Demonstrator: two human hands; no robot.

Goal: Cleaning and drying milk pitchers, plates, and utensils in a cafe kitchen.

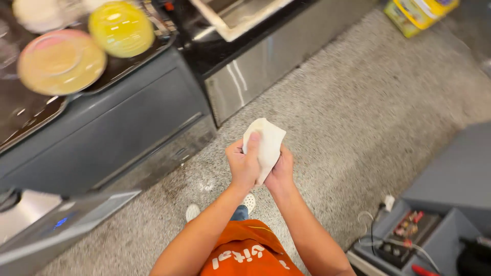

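Note:
A crumpled white paper towel (267,141) is held upright between both of my hands at chest height, over the speckled grey floor (358,112). My left hand (244,164) wraps its left side, thumb pressed against the top edge. My right hand (281,171) cups it from the right and underneath. Most of the towel's lower part is hidden inside my palms. Below the hands I see my orange apron (245,255) and white shoes (193,210).
A dark grey counter (117,122) at the left carries a tray with a yellow plate (121,28) and a pinkish plate (60,62). A steel cabinet (255,66) stands behind. A grey box of cables and parts (409,235) sits at the lower right; a yellow container (419,13) at the top right.

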